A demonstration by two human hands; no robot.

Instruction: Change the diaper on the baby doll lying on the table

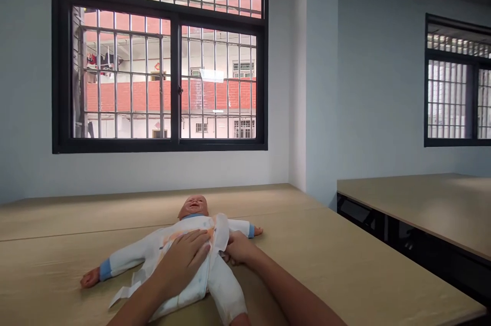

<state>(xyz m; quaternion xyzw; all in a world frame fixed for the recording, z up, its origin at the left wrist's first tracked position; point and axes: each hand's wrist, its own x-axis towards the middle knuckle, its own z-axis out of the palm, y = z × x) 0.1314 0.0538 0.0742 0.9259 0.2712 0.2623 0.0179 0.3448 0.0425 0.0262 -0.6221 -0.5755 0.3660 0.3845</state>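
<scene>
A baby doll (194, 207) lies on its back on the table, its head at the far end. It wears a white suit with blue cuffs and a blue collar. Over its belly is a white diaper (220, 236) with an orange print, one side flap standing up at the right and loose white strips at the lower left. My left hand (187, 254) rests flat on the diaper's front, fingers stretched out. At the doll's right-hand side in view, my right hand (240, 248) has curled fingers against the diaper's edge; the fingertips are partly hidden.
The light wooden table (326, 264) has a seam running across behind the doll. A second table (414, 198) stands to the right, past a gap. Behind are a wall column (321, 85) and a dark-framed barred window (174, 144).
</scene>
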